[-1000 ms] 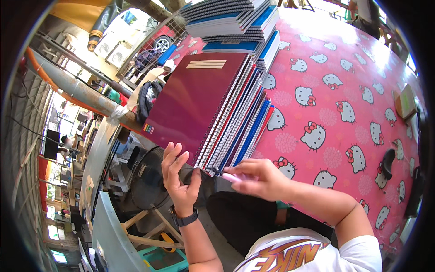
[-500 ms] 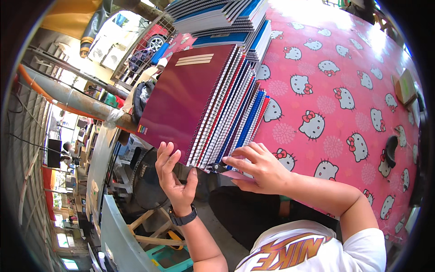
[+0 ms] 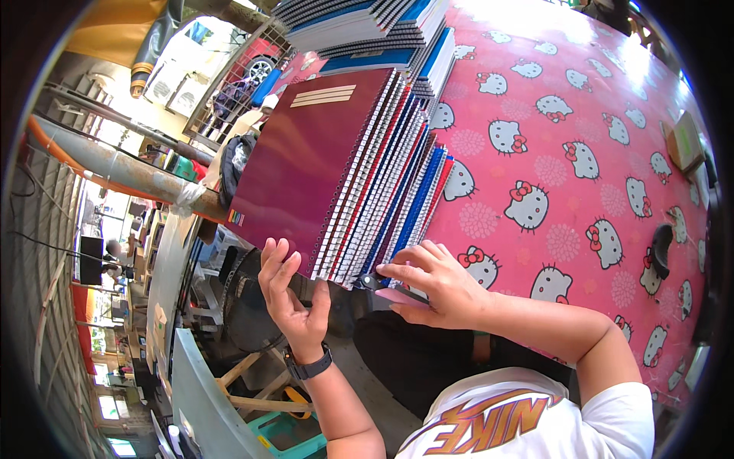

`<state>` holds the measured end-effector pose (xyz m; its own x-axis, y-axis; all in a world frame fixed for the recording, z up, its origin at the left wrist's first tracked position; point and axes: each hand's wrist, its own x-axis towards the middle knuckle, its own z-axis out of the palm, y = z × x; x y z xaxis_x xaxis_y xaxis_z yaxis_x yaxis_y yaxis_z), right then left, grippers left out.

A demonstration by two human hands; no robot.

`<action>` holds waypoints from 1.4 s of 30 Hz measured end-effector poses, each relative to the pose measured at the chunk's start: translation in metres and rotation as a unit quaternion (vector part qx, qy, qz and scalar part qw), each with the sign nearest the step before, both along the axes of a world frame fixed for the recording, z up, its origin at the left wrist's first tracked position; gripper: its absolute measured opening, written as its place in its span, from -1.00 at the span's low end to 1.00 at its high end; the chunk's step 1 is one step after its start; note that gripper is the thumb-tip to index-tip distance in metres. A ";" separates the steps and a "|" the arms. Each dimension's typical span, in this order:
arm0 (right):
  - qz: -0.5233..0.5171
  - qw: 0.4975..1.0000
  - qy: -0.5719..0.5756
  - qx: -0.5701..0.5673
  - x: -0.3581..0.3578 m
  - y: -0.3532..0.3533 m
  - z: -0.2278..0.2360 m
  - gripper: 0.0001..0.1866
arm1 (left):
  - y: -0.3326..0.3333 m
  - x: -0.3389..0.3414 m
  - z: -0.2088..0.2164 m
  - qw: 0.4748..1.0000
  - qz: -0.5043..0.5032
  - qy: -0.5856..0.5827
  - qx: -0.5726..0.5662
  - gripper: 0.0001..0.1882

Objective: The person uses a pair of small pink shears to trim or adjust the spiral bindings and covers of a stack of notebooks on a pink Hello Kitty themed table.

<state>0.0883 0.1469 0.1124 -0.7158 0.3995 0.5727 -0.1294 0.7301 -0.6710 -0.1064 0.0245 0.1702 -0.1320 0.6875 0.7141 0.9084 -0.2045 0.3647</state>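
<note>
A tall stack of spiral notebooks lies at the table's left edge, its top one with a plain maroon cover (image 3: 306, 153). Their wire-bound spines (image 3: 375, 183), white, red and blue, face right. At the stack's near corner my left hand (image 3: 294, 294) has its fingers spread along the maroon cover's edge, with the thumb up against the ends of the spines. My right hand (image 3: 440, 287) is closed around a small pliers-like tool (image 3: 371, 281) with a black head and a pinkish handle. The tool's head is at the near ends of the lower spines; its tip is hidden.
Behind stands a pile of blue-covered spiral books (image 3: 375, 42). A pink table cover (image 3: 558, 199) with cat faces spreads to the right, bearing a black curved object (image 3: 660, 251) and a small box (image 3: 684, 145). A rusty pipe (image 3: 130, 168) runs along the left.
The view has shifted slightly, and the notebooks appear a little higher and further left. My left thumb is closer against the spine ends. The right hand keeps its grip on the tool.
</note>
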 end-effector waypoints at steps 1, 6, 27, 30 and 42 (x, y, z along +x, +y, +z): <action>0.001 1.000 0.000 0.000 0.000 0.000 0.000 -0.46 | 0.000 -0.001 0.000 1.000 0.000 0.000 0.001 -0.46; -0.019 0.996 0.022 0.081 0.000 -0.001 0.002 -0.46 | 0.002 0.002 -0.002 0.999 0.009 -0.034 0.033 -0.51; -0.004 0.993 0.035 0.109 -0.008 0.008 -0.009 -0.52 | -0.002 0.003 0.000 0.999 0.028 0.022 -0.019 -0.41; 0.167 0.952 -0.052 -0.252 -0.007 0.011 -0.003 -0.63 | -0.003 0.002 -0.002 0.999 0.032 0.028 -0.014 -0.40; -0.017 0.998 -0.011 0.056 -0.001 -0.005 0.000 -0.53 | -0.005 0.004 -0.003 0.999 0.021 0.031 -0.031 -0.30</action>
